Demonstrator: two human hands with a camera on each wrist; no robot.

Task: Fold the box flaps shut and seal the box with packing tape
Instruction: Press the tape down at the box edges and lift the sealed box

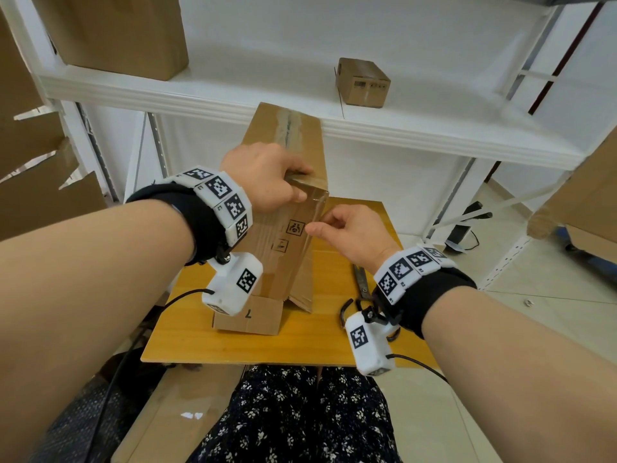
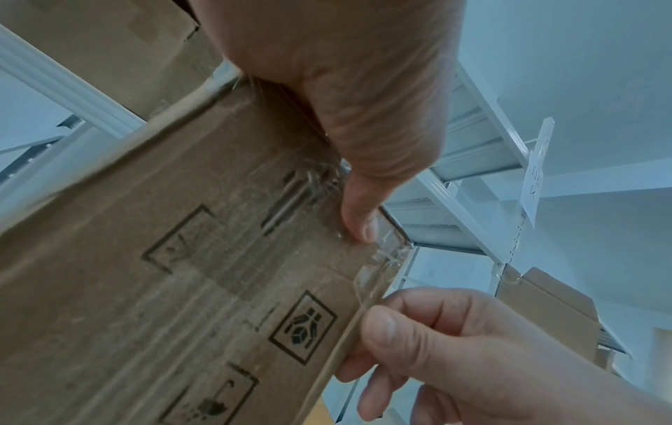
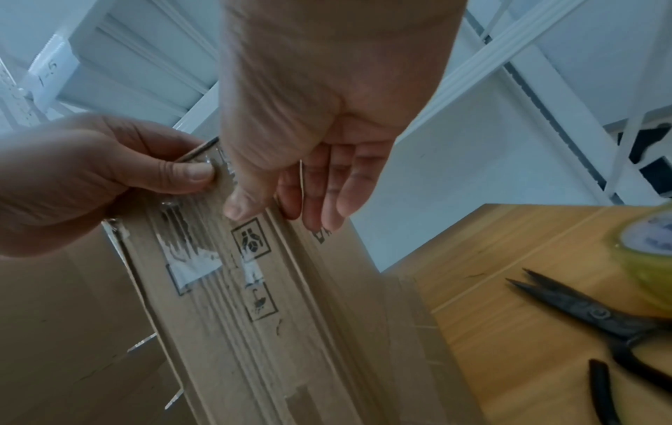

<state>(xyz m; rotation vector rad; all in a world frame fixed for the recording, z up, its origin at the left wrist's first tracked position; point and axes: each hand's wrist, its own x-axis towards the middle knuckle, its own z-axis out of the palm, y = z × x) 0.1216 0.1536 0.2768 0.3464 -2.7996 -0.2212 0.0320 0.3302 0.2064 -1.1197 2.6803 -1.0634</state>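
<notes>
A long brown cardboard box (image 1: 283, 248) stands tilted on end on the small wooden table (image 1: 300, 339), its lower flaps (image 1: 247, 317) splayed on the tabletop. A strip of clear packing tape (image 1: 290, 128) runs along its upper face and wraps over the top corner (image 2: 378, 270). My left hand (image 1: 297, 185) grips that top corner, thumb (image 2: 360, 221) pressing the tape onto the printed face. My right hand (image 1: 320, 225) pinches the box's right edge just below, thumb (image 3: 238, 207) on the front and fingers (image 3: 320, 201) behind. The tape roll (image 3: 651, 253) sits on the table to the right.
Black scissors (image 1: 362, 282) lie on the table under my right wrist, beside the roll. Behind stands a white shelf (image 1: 434, 138) holding a small box (image 1: 362, 83) and a large one (image 1: 117, 31). More cardboard is at the left (image 1: 40, 182) and right (image 1: 584, 202).
</notes>
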